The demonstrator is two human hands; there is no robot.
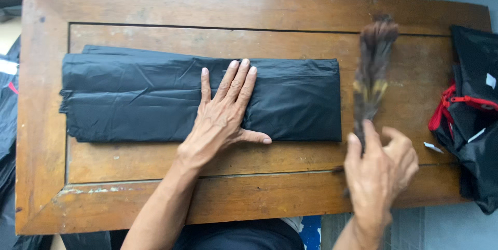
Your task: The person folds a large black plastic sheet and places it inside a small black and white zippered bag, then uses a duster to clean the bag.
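A folded black plastic sheet [202,99] lies flat across the middle of the wooden table [155,6], and the left hand [223,120] presses on it, palm down, fingers spread. The right hand [381,169], well apart, grips a brown feather duster [372,68] by its handle; black bags with red trim [472,115] sit at the table's right edge

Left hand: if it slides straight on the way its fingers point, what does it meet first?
More of the black bag under the left hand, then the bag's far edge and bare table. Nothing else seems to lie in that line.
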